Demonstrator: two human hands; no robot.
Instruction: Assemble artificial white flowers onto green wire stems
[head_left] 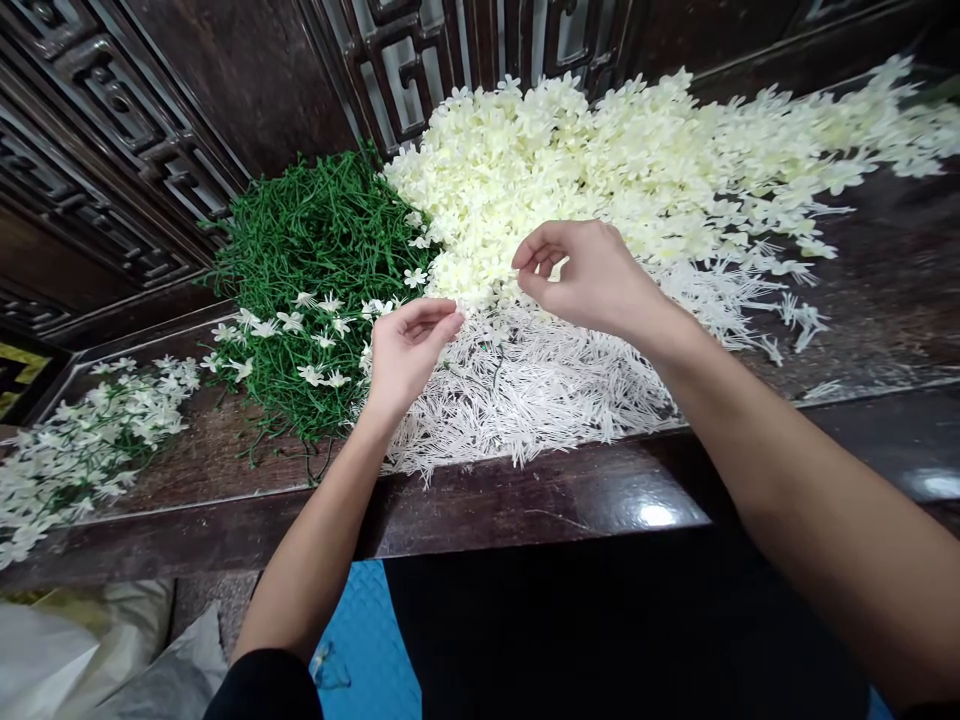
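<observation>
My left hand [409, 350] hovers at the near edge of the green stems, thumb and fingers pinched together. Whatever is between its fingertips is too small to make out. To its right and a little higher, my right hand [585, 270] is curled in a pinch over the flowers; its fingertips show no nameable thing. Below both hands spreads a pile of thin white stamen-like sprigs [540, 390]. Behind them lies a large heap of cream-white artificial petals [517, 180]. A mound of green plastic stems [307, 230] sits on the left, with several white flowers [322, 340] on top.
Assembled white flowers with green stems [97, 430] lie at the far left. All rests on a dark wooden bench [540, 500] against a carved lattice back [397, 70]. Pale bags [150, 650] and a blue mat [367, 640] are on the floor below.
</observation>
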